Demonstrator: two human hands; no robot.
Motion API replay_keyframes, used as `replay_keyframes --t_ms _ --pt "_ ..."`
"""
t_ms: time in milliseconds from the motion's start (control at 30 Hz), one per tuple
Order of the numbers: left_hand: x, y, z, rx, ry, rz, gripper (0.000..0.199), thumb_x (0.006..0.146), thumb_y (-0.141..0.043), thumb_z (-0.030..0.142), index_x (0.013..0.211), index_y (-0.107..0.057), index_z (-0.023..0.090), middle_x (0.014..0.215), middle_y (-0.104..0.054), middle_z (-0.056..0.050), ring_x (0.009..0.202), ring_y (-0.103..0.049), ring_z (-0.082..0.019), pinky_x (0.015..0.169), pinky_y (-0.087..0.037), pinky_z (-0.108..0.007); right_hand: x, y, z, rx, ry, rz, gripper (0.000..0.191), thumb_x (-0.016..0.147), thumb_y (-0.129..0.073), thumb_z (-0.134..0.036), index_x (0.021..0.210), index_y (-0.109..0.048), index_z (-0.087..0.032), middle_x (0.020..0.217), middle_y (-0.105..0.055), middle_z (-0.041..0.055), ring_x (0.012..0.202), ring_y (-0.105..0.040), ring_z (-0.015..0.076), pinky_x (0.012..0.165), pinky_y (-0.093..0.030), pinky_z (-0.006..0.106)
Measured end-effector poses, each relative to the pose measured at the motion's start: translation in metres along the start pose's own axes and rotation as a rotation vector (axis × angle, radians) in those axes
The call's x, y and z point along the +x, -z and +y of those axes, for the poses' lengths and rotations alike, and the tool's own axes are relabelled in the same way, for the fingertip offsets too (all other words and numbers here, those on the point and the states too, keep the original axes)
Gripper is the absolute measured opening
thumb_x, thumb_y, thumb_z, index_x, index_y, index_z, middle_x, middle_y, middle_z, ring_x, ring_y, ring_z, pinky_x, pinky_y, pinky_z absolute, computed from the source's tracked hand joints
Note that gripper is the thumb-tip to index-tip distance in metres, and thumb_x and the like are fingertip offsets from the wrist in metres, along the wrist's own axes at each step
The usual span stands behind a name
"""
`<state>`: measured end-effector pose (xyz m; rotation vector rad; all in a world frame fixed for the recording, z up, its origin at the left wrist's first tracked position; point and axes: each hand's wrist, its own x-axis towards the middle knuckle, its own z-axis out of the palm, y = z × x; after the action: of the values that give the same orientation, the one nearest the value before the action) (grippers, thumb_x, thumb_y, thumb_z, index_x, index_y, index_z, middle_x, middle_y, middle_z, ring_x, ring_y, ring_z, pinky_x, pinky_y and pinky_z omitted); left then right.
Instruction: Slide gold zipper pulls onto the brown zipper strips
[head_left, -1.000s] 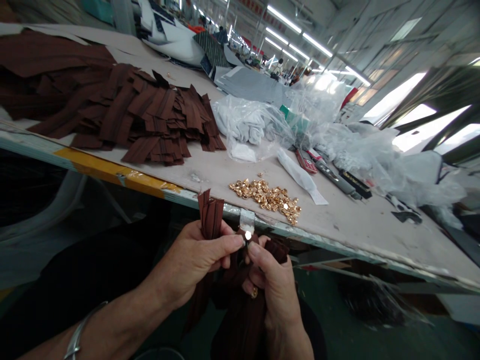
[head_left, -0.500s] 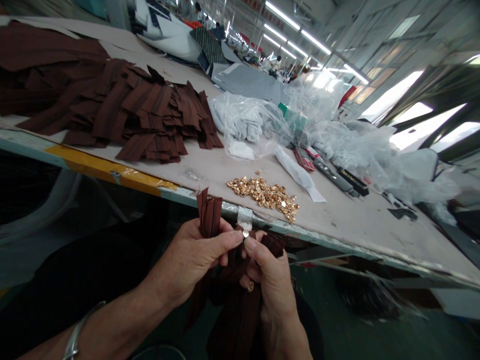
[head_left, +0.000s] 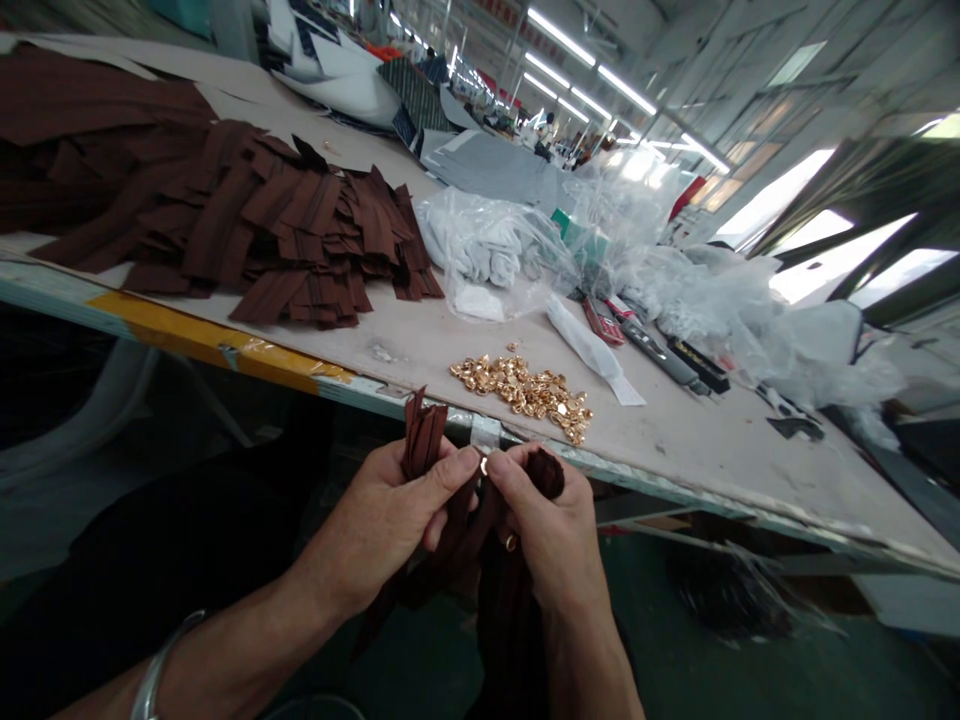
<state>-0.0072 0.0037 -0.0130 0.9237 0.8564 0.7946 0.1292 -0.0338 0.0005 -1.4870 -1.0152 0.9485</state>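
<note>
fingers point(head_left: 448, 474) of both hands point(head_left: 375, 520) point(head_left: 559, 520) gripped brown strips point(head_left: 425, 435) near the gold pile point(head_left: 525, 388); loose pinching, i judged, risked dropping them.

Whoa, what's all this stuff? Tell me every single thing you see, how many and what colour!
Table: one, pale, across the middle
Strips: too many to count, brown, table's left
Gold pieces: too many to count, gold, near front edge
Bag: one, clear, white stuff inside, behind the gold
Plastic: heap, clear, table's right
Black box: one, black, by the plastic
Lamps: several, white, overhead
Windows: several, bright, far right
Held strips: several, brown, both hands
Shiny bit: one, bright, between the thumbs
Bracelet: one, silver, left wrist
Left hand: one, bare, lower middle
Right hand: one, bare, beside it
Some background stuff: too blurry
</note>
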Motion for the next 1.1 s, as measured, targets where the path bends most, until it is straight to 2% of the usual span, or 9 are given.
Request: replay_keyframes --t_ms 100,233,333,400,567,667,867,1000,1100 --pt "0.0 0.0 -0.001 -0.006 0.019 0.022 0.037 0.081 -0.062 0.05 0.063 -0.058 0.018 0.038 -0.042 0.008 0.035 -0.036 -0.006 0.038 -0.029 -0.018 0.001 -0.005 -0.008 -0.167 0.112 0.056 0.028 0.086 -0.063 -0.036 0.066 -0.055 -0.017 0.051 -0.054 -0.0048 0.045 -0.045 0.0082 0.043 -0.035 0.02" --pt "0.002 -0.001 -0.001 -0.05 0.033 0.049 0.038 0.079 -0.063 0.051 0.062 -0.056 0.018 0.037 -0.04 0.008 0.034 -0.032 -0.004 0.036 -0.025 -0.016 0.012 -0.012 -0.02 -0.563 0.339 0.254 0.022 0.087 -0.06 -0.03 0.069 -0.056 -0.018 0.056 -0.055 -0.0038 0.051 -0.049 0.0109 0.051 -0.037 0.023" --pt "0.005 -0.002 0.002 -0.091 0.049 0.022 0.035 0.075 -0.068 0.049 0.064 -0.059 0.017 0.043 -0.043 0.008 0.037 -0.032 -0.004 0.035 -0.024 -0.014 0.027 -0.014 -0.03 -0.757 0.427 0.363 0.02 0.085 -0.061 -0.027 0.069 -0.054 -0.018 0.057 -0.054 -0.004 0.052 -0.049 0.0122 0.053 -0.035 0.025" --pt "0.006 -0.004 0.004 -0.107 0.078 0.01 0.031 0.072 -0.073 0.044 0.067 -0.062 0.016 0.05 -0.048 0.007 0.041 -0.035 -0.004 0.036 -0.024 -0.014 0.033 -0.014 -0.034 -0.711 0.422 0.334 0.02 0.086 -0.061 -0.028 0.07 -0.053 -0.019 0.057 -0.053 -0.0046 0.053 -0.049 0.0122 0.053 -0.035 0.025" --pt "0.005 -0.007 0.004 -0.146 0.112 0.004 0.023 0.07 -0.075 0.033 0.065 -0.06 0.016 0.051 -0.046 0.007 0.042 -0.034 -0.004 0.037 -0.021 -0.014 0.024 -0.007 -0.038 -0.367 0.38 0.01 0.02 0.091 -0.056 -0.031 0.075 -0.052 -0.019 0.061 -0.049 -0.0063 0.055 -0.047 0.0095 0.053 -0.038 0.02" --pt "0.001 -0.007 0.003 -0.196 0.112 -0.02 0.023 0.069 -0.076 0.032 0.064 -0.059 0.016 0.048 -0.044 0.009 0.04 -0.032 -0.003 0.037 -0.02 -0.015 0.013 0.0 -0.036 -0.25 0.307 -0.09 0.023 0.091 -0.056 -0.033 0.074 -0.05 -0.02 0.062 -0.053 -0.0058 0.051 -0.045 0.0083 0.049 -0.036 0.02" --pt "-0.003 -0.006 0.002 -0.308 0.143 -0.093 0.02 0.069 -0.077 0.03 0.068 -0.062 0.017 0.05 -0.05 0.008 0.043 -0.039 -0.005 0.04 -0.023 -0.016 0.009 -0.004 -0.029 -0.199 0.309 -0.049 0.023 0.091 -0.057 -0.035 0.076 -0.051 -0.02 0.064 -0.057 -0.0038 0.056 -0.051 0.0101 0.052 -0.04 0.02" --pt "-0.006 -0.005 0.0 -0.211 0.122 -0.137 0.027 0.067 -0.077 0.034 0.062 -0.058 0.016 0.047 -0.044 0.009 0.042 -0.033 -0.005 0.04 -0.021 -0.018 0.001 -0.014 -0.027 -0.171 0.303 -0.06 0.023 0.09 -0.058 -0.037 0.075 -0.051 -0.02 0.062 -0.057 -0.0039 0.055 -0.051 0.0104 0.052 -0.04 0.021" --pt "-0.01 -0.004 -0.003 -0.145 0.162 -0.2 0.021 0.065 -0.077 0.027 0.064 -0.058 0.016 0.047 -0.044 0.009 0.041 -0.032 -0.005 0.039 -0.02 -0.019 -0.002 -0.006 -0.023 -0.11 0.214 -0.059 0.025 0.089 -0.058 -0.041 0.076 -0.05 -0.021 0.053 -0.05 -0.007 0.046 -0.045 0.0093 0.046 -0.036 0.02"
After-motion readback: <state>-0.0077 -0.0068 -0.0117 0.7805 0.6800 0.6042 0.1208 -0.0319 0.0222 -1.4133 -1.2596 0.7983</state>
